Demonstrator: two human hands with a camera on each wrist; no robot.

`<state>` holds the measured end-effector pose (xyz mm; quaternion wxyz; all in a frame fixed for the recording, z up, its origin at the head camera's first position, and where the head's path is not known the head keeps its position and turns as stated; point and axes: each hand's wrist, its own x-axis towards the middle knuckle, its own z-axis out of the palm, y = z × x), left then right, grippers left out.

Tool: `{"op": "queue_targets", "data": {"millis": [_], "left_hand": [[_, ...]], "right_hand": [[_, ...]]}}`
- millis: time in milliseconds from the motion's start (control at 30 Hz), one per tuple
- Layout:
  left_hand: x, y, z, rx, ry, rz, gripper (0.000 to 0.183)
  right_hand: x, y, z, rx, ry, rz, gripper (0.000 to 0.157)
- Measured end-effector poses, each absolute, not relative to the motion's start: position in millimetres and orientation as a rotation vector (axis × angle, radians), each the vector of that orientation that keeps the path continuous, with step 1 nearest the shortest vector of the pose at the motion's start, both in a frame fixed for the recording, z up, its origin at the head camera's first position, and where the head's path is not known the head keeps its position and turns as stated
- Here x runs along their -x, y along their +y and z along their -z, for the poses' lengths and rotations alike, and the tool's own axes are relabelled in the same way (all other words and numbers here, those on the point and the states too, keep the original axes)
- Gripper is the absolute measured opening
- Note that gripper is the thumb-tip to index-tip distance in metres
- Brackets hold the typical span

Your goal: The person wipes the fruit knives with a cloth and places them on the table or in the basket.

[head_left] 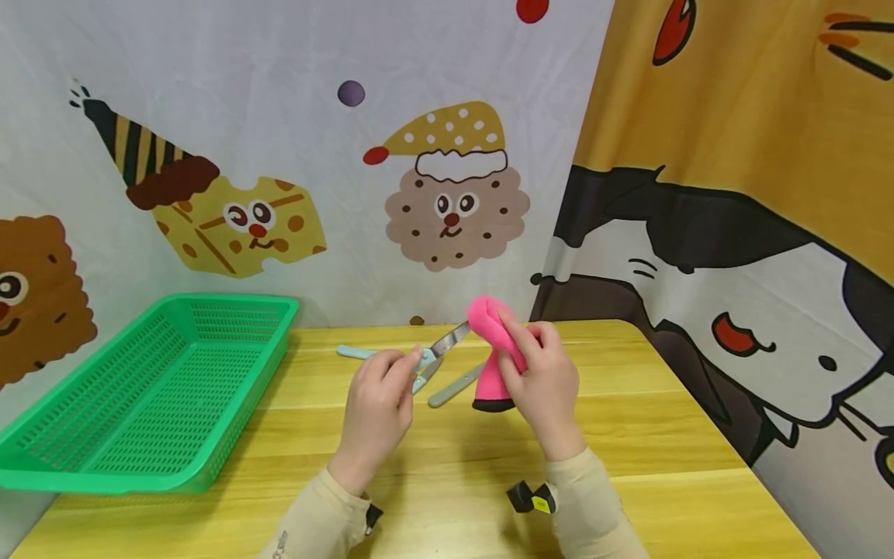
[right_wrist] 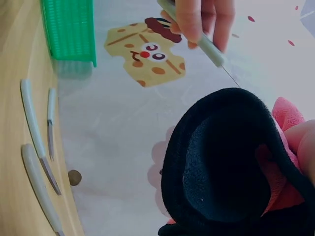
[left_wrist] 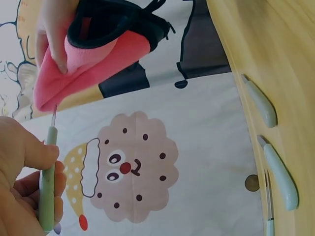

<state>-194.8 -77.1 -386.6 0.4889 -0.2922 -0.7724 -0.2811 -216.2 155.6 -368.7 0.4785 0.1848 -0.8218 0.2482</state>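
My left hand [head_left: 377,396] holds a small knife [left_wrist: 47,187] by its pale green handle, the blade pointing up and away toward the right. A pink cloth pouch [head_left: 493,380] with a black-trimmed opening is gripped in my right hand [head_left: 548,380], its fabric folded over under the thumb and fingers. The blade's tip meets the folded pink cloth and is hidden there. In the right wrist view, the pouch's dark mouth [right_wrist: 221,162] gapes toward the camera. Below the hands lie a grey-green-handled knife [head_left: 455,387] and two pale blue-handled knives, one with its handle [head_left: 352,352] farther left.
At the left of the wooden table [head_left: 433,481] stands a green perforated plastic basket [head_left: 199,473]. Behind the table's far edge hangs a white cloth [head_left: 335,186] printed with cartoon figures. A yellow printed curtain [head_left: 733,116] covers the right side.
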Motion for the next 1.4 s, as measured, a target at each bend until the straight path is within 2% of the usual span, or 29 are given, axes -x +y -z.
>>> {"op": "queue_targets", "data": {"millis": [233,733,1033,1233,1400], "left_hand": [[198,-84,386,0.680,-1.888,0.690,0.039],[198,-86,383,0.646,-1.922,0.656,0.034],[196,-80,388,0.685,-1.927,0.677,0.014],[197,-79,390,0.699,-1.921,0.653,0.013],[198,-78,391,0.718,-1.911,0.640,0.026]], "right_hand": [[214,158,366,-0.477,-1.986,-0.618,0.050],[200,123,375,-0.761,-2.010,-0.588,0.055],[199,110,383,-0.812,-2.009,-0.580,0.057],[203,111,386,-0.761,-2.017,-0.558,0.054],[208,119,385,-0.680,-2.039,-0.548,0.054]]}}
